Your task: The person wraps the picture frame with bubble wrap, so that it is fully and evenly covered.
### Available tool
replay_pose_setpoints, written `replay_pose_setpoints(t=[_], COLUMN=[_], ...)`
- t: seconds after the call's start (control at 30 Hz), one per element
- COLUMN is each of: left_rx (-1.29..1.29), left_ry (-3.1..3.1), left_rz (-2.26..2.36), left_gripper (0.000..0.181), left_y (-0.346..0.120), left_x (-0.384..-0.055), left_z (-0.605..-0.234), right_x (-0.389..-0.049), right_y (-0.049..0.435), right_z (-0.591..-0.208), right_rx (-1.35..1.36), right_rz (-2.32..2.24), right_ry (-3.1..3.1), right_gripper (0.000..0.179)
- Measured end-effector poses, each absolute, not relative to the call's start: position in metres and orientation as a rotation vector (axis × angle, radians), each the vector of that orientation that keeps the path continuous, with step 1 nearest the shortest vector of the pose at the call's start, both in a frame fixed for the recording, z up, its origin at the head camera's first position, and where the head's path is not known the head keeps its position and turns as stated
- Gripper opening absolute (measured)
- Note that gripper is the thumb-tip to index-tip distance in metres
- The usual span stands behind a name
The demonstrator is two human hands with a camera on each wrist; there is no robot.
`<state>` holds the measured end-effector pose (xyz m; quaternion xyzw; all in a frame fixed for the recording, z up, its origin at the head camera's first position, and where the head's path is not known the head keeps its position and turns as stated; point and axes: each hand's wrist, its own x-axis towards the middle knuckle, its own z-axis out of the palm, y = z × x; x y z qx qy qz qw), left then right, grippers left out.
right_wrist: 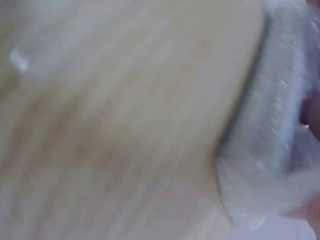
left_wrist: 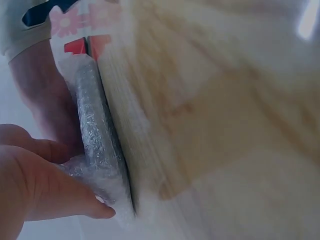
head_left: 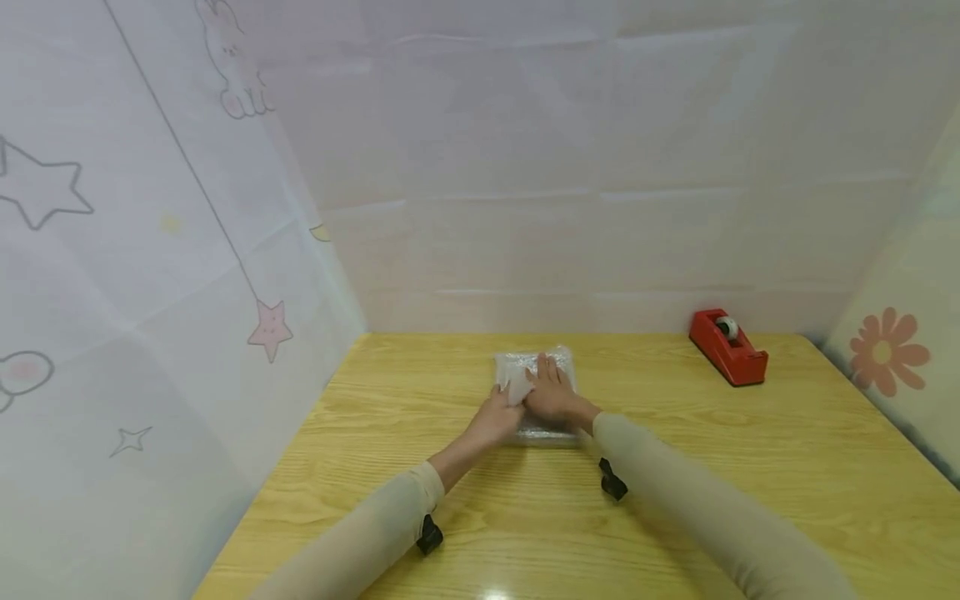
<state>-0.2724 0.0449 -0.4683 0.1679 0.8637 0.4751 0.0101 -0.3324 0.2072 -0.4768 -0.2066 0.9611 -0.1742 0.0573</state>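
A flat package (head_left: 513,362) wrapped in clear, crinkly plastic, bubble wrap by its look, lies on the wooden table. On its left side my left hand (head_left: 497,417) pinches a whitish flap of the wrap. My right hand (head_left: 551,397) rests on top of the package, its fingers stretched out toward the far edge. Seen from the side in the left wrist view, the package (left_wrist: 97,120) is fairly thick, and the thumb of my left hand (left_wrist: 47,185) lies along its wrap. The right wrist view is blurred; the wrapped side (right_wrist: 272,105) shows there. What is inside cannot be made out.
A red tape dispenser (head_left: 731,350) with a roll of tape stands at the table's back right. Printed cloth (head_left: 525,183) hangs behind the table and along both sides. Black wrist-camera mounts (head_left: 612,481) stick out below the sleeves.
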Motion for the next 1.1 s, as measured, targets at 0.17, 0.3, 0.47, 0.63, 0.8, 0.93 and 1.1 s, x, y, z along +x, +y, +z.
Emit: replay_pose_setpoints(t=[0.17,0.3,0.47,0.63,0.8,0.93,1.1], left_rx=[0.574,0.695,0.809,0.879,0.917,0.986,1.083], left_ry=[2.778,2.893,2.959,2.971,2.998,3.035,3.058], left_rz=[1.199,0.833,0.504,0.321,0.132,-0.085,-0.139], left_gripper=[0.062,0.061,0.067,0.071,0.082,0.084,0.096], left_y=[0.048,0.055,0.060,0.059,0.066,0.070,0.069], left_x=[-0.275,-0.274,-0.271,-0.267,-0.268,-0.268,-0.270], left_z=[-0.469,-0.470,-0.471,-0.473,-0.478,-0.482,-0.489], right_x=[-0.344,-0.348,-0.348,-0.346,-0.347,-0.348,-0.348], right_y=[0.224,0.234,0.236,0.234,0.237,0.240,0.241], right_z=[-0.464,-0.460,-0.461,-0.462,-0.461,-0.460,-0.461], right_rx=[-0.459,-0.319,-0.274,-0.293,-0.293,-0.277,-0.264], right_rz=[-1.220,-1.609,-1.710,-1.701,-1.726,-1.740,-1.717], right_ry=[2.482,2.174,2.084,2.083,2.075,2.063,2.066], right_gripper=[0.058,0.061,0.060,0.058,0.059,0.057,0.066])
